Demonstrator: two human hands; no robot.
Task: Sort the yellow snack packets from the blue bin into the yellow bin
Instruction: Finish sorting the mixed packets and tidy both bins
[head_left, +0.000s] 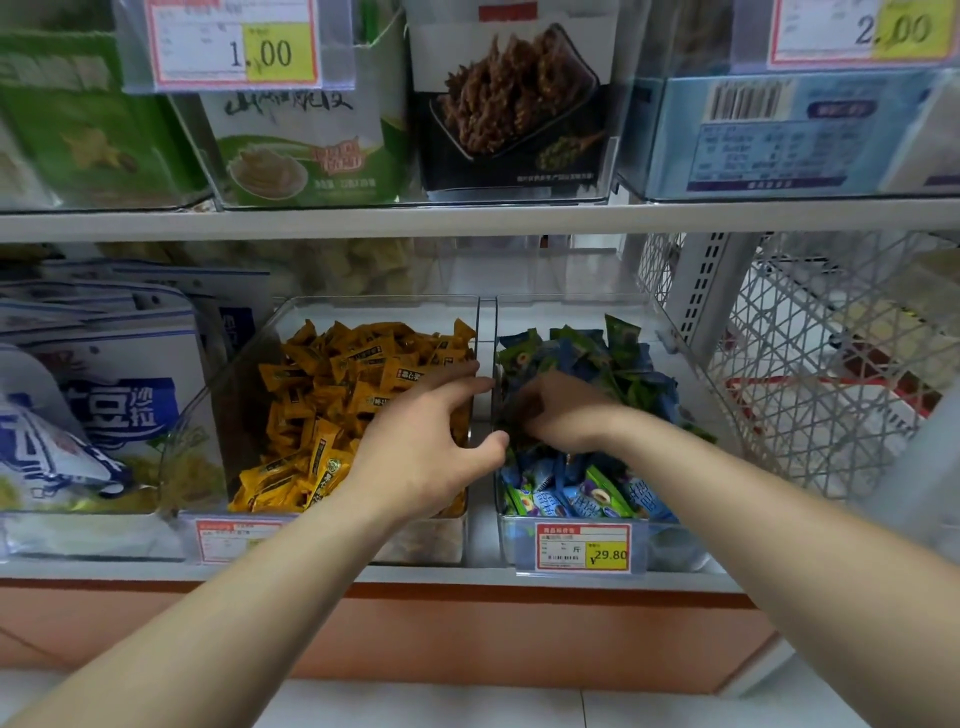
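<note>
Two clear bins sit side by side on the shelf (467, 574). Left hand (421, 447), fingers spread and empty, hovers over the yellow bin (332, 312), probably to receive. Right hand (563, 413) digs into the blue bin (670, 332); its grip is hidden, and no yellow packet shows there.

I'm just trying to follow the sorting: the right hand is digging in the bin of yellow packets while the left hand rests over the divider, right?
Not quite. In the head view the right hand is digging in the bin of blue and green packets, not the yellow one. The yellow packets fill the bin beside it. The left hand does rest over the divider.
</note>
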